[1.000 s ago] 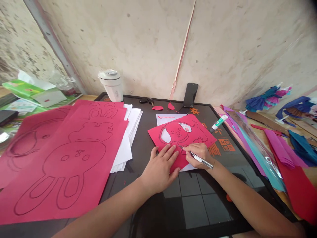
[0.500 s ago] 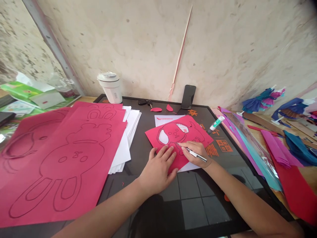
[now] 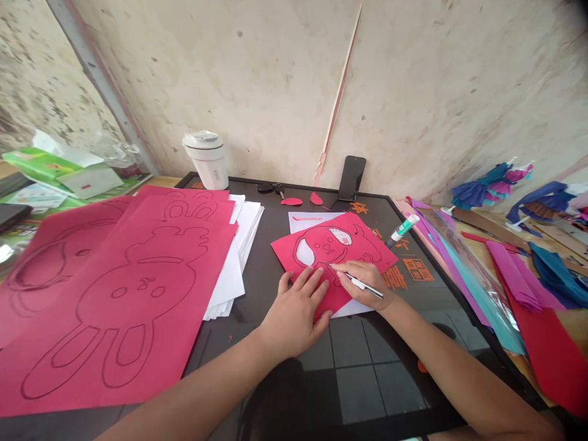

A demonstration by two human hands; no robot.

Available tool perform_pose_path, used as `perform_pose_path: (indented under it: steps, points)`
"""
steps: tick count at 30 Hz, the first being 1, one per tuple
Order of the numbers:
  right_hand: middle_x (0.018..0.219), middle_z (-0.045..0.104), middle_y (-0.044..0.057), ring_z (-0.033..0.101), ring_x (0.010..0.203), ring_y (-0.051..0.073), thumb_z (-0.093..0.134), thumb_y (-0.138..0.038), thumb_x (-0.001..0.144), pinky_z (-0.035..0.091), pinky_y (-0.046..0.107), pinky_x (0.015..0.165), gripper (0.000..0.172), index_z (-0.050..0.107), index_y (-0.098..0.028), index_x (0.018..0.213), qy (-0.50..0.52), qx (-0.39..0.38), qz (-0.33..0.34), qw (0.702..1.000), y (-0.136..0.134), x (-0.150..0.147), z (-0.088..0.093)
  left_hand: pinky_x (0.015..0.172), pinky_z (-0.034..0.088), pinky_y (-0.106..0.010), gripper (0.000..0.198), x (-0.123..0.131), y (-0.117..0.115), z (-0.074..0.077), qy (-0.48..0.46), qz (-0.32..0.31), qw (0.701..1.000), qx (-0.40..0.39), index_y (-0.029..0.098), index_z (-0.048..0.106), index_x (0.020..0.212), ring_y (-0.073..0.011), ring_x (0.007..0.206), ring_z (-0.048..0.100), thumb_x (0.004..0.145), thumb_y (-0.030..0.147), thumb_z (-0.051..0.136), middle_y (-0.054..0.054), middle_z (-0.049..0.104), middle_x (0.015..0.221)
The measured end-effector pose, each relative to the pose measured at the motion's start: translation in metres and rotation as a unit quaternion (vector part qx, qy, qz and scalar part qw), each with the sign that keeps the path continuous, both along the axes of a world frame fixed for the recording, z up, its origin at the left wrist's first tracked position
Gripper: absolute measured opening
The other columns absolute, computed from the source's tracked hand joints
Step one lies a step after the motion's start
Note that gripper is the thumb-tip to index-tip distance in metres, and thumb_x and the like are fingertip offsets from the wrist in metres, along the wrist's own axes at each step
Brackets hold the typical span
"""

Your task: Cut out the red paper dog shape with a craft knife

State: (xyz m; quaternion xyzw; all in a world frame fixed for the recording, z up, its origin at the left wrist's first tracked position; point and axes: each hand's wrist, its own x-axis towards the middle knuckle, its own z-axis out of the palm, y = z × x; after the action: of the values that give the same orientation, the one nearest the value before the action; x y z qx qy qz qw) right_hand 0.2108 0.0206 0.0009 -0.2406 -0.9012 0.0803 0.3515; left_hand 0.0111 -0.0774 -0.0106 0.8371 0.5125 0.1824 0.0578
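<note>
A red paper sheet [image 3: 337, 288] with a dark outlined animal drawing lies at an angle on white paper [image 3: 294, 224]. Two ear-shaped openings are cut through it; one shows white, the other printed paper. My left hand [image 3: 294, 312] rests flat on its lower left part, fingers spread. In my right hand [image 3: 362, 282] is a slim silver pen-shaped craft knife [image 3: 367, 288], pinched near its front end. Its tip points left and meets the sheet by a drawn line just under the animal's face. The fingers partly cover the drawing.
Larger red sheets with rabbit outlines [image 3: 138, 318] and a white paper stack [image 3: 229, 282] lie left. Behind are a white cup [image 3: 209, 162], keys [image 3: 275, 188], red scraps [image 3: 291, 201] and a leaning phone [image 3: 352, 177]. A glue stick [image 3: 404, 227] and coloured papers [image 3: 459, 275] lie right.
The whole view has shifted very slightly. My left hand stays in place on the red sheet, and the craft knife tip is at nearly the same spot.
</note>
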Motion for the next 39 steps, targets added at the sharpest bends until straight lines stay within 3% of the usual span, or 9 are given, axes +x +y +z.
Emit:
perform_pose_path:
  steps: [10,39]
  points:
    - [0.089,0.078,0.008,0.075,0.076,0.017,0.052,-0.011,0.091,0.061,0.026,0.069,0.025,0.070,-0.019,0.106,0.003,0.035,0.010,0.999,-0.0001,0.0002,0.0015,0.109,0.025,-0.062,0.053,-0.0004,0.0008,-0.0029,0.006,0.001,1.000,0.001,0.019,0.048,0.143,-0.0344,0.142,0.034,0.100,0.047,0.036,-0.012,0.039,0.155]
    - [0.084,0.078,0.007,0.074,0.071,0.016,0.052,-0.013,0.091,0.060,0.026,0.068,0.025,0.072,-0.020,0.104,-0.003,-0.016,-0.002,1.000,0.0008,0.0006,0.0011,0.110,0.024,-0.062,0.053,0.0010,0.0003,0.0012,0.016,0.005,1.000,0.002,0.018,0.047,0.143,-0.0348,0.144,0.032,0.100,0.047,0.035,-0.012,0.035,0.157]
